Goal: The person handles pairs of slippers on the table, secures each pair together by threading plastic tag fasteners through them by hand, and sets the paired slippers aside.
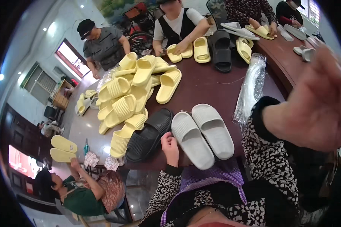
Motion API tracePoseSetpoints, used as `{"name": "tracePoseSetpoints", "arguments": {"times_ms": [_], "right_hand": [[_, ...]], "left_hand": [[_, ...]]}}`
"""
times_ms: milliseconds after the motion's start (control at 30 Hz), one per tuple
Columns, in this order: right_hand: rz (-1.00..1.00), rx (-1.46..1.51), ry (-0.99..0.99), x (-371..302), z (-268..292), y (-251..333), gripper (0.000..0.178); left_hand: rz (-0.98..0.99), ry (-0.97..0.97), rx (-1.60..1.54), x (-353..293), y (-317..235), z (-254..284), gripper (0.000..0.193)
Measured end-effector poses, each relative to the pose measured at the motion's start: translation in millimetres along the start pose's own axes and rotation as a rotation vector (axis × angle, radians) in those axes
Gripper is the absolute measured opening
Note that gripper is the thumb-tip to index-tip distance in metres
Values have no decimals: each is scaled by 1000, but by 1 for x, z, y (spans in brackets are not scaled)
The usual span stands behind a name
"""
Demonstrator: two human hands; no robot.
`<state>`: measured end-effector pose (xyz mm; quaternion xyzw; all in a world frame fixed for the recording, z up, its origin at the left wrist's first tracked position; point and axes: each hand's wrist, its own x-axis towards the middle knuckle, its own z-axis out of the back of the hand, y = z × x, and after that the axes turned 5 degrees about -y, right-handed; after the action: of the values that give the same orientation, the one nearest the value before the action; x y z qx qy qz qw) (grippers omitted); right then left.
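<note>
A pair of light grey slide slippers (pixel 202 134) lies side by side in front of me, toes pointing away. My left hand (pixel 170 150) rests beside the left grey slipper with its fingers curled in; I see nothing in them. Just left of that hand is a pair of black slippers (pixel 149 134), one overlapping the other. My right hand (pixel 308 108) is raised close to the camera at the right, blurred, its fingers stretched upward with nothing visible in them.
A heap of yellow slippers (pixel 134 89) covers the left of the dark red table (pixel 212 89). Clear plastic bags (pixel 252 85) lie at the right. More yellow slippers and a black slipper (pixel 221 51) stand at the far side. Several people work around the table; one holds yellow soles (pixel 63 148).
</note>
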<state>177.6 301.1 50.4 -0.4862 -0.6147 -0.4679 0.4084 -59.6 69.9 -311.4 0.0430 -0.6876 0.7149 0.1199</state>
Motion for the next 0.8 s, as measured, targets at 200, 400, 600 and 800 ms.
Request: {"name": "tracePoseSetpoints", "arguments": {"times_ms": [200,400,600,800], "right_hand": [[-58,-39,17,7,-4,-27,11],[-79,-86,13,-1,5,-32,12],[-96,-167,57,-9,10,-24,14],[-142,-206,119,-12,13,-42,16]], "left_hand": [[-24,23,-47,-1,6,2,26],[-14,19,-77,-1,7,1,28],[41,9,-60,-3,0,2,28],[-49,21,-17,-2,-10,2,27]]}}
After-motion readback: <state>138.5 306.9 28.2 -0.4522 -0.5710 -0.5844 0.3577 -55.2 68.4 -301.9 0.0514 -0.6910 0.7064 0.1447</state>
